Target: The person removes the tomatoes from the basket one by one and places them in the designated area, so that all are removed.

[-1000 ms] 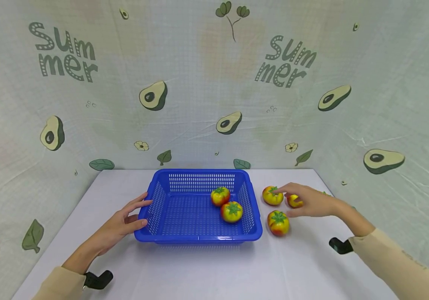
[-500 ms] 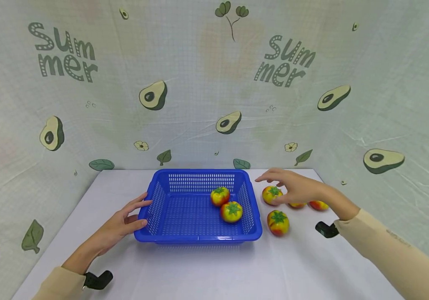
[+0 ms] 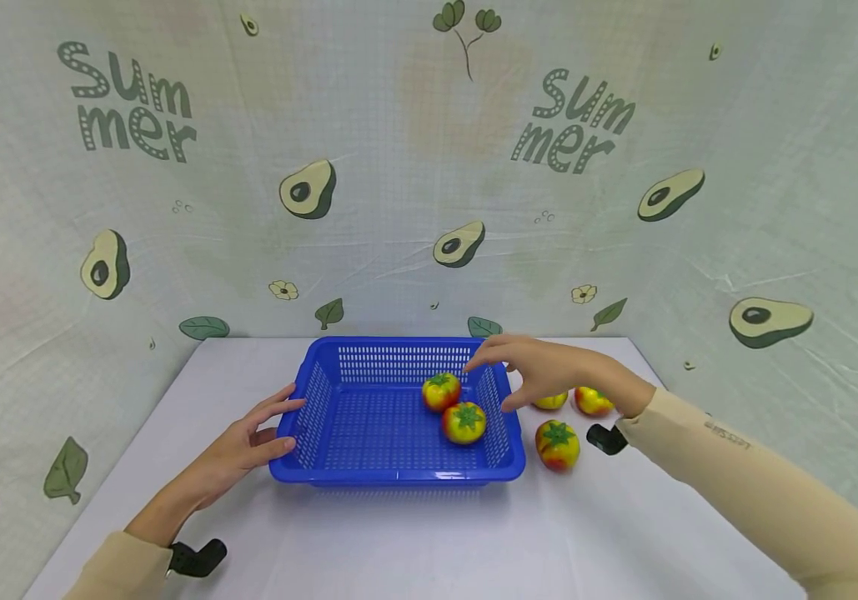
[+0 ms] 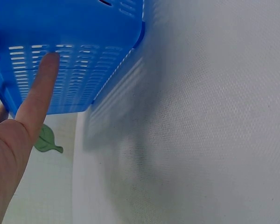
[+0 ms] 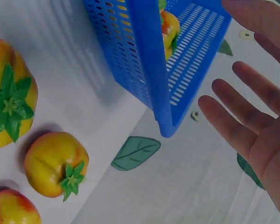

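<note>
A blue plastic basket stands on the white table, with two yellow-red tomatoes inside near its right end: one behind the other. My left hand rests at the basket's left side, fingers spread. In the left wrist view a straight finger lies against the slotted wall. My right hand hovers over the basket's right rim. Its fingers are spread and the palm shows nothing held. Right of the basket, a tomato with a green star-shaped top sits nearest to me.
More tomatoes lie behind it, one beside the basket and another under the right wrist, both partly hidden by the right arm. A printed cloth hangs behind the table. Each wrist wears a black device.
My right hand has moved left from above the loose tomatoes to over the basket's right rim, fingers spreading. The left hand, the basket and the tomatoes have stayed put.
</note>
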The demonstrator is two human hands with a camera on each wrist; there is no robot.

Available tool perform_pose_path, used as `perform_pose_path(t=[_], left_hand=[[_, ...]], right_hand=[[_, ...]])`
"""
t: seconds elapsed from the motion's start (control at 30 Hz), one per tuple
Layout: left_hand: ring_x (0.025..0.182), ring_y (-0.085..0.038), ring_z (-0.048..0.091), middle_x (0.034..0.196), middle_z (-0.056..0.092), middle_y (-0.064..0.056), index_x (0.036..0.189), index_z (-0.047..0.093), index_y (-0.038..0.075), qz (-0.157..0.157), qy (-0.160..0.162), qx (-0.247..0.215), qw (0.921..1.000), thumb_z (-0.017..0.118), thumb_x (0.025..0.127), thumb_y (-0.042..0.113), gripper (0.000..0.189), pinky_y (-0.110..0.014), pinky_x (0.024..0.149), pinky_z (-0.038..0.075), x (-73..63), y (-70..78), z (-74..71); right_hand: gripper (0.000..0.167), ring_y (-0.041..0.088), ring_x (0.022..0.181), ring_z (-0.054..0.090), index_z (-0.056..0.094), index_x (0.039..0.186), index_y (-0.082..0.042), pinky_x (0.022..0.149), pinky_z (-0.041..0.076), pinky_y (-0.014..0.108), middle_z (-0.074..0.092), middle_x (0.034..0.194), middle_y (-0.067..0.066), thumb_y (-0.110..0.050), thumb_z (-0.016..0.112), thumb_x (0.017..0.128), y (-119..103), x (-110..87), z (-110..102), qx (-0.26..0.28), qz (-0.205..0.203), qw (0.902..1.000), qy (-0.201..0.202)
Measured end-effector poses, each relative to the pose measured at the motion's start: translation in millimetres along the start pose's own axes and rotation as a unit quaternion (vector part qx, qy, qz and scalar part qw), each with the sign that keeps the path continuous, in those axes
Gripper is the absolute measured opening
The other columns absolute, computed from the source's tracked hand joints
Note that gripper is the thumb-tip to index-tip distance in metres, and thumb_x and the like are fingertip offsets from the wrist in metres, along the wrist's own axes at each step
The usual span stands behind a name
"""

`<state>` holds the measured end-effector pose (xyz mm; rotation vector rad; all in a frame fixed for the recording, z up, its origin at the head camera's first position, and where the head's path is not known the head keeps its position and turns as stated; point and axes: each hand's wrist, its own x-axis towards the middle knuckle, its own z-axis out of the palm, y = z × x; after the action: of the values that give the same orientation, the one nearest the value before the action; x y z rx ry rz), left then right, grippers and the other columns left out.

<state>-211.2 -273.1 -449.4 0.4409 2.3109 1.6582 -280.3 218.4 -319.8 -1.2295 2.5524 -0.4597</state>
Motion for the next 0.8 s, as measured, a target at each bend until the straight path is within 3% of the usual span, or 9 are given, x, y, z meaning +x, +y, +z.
perform_pose_path(t=[0.17, 0.37, 0.6, 0.8], left_hand=[[0.143, -0.051, 0.047, 0.180, 0.005, -0.006, 0.162, 0.043, 0.015, 0.000, 0.002, 0.001, 1.0000, 0.065, 0.107, 0.021, 0.060, -0.045, 0.101, 0.059, 0.5, 0.0, -0.3], [0.144, -0.052, 0.045, 0.180, 0.006, -0.005, 0.162, 0.042, 0.015, -0.007, 0.004, 0.001, 1.0000, 0.066, 0.107, 0.022, 0.060, -0.046, 0.102, 0.059, 1.9, -0.6, -0.7], [0.145, -0.051, 0.044, 0.180, 0.005, -0.005, 0.162, 0.042, 0.016, -0.009, 0.005, 0.002, 0.9999, 0.065, 0.107, 0.023, 0.060, -0.047, 0.103, 0.058, 1.5, 1.3, -1.1], [0.145, -0.053, 0.043, 0.180, 0.005, -0.004, 0.162, 0.042, 0.016, -0.009, 0.003, 0.000, 1.0000, 0.065, 0.107, 0.022, 0.060, -0.050, 0.104, 0.057, 1.2, 0.8, -1.1]], right_hand=[[0.065, 0.026, 0.138, 0.054, 0.061, 0.149, -0.023, 0.107, 0.055, 0.047, 0.057, 0.150, 0.001, -0.021, 0.088, 0.090, -1, 15.2, 4, -0.004, -0.008, 0.9994, -0.033], [0.061, 0.026, 0.138, 0.052, 0.063, 0.146, -0.017, 0.109, 0.053, 0.051, 0.058, 0.149, 0.004, -0.013, 0.087, 0.089, -1, 28.1, 13, 0.022, -0.026, 0.9970, -0.070], [0.061, 0.030, 0.140, 0.052, 0.064, 0.145, -0.017, 0.112, 0.051, 0.052, 0.058, 0.150, 0.002, -0.009, 0.087, 0.089, -1, 38.8, 24, 0.029, -0.026, 0.9956, -0.085], [0.063, 0.022, 0.144, 0.049, 0.064, 0.146, -0.019, 0.121, 0.042, 0.049, 0.058, 0.151, -0.003, -0.008, 0.087, 0.088, 3, 50.1, 35, 0.022, -0.017, 0.9944, -0.102]])
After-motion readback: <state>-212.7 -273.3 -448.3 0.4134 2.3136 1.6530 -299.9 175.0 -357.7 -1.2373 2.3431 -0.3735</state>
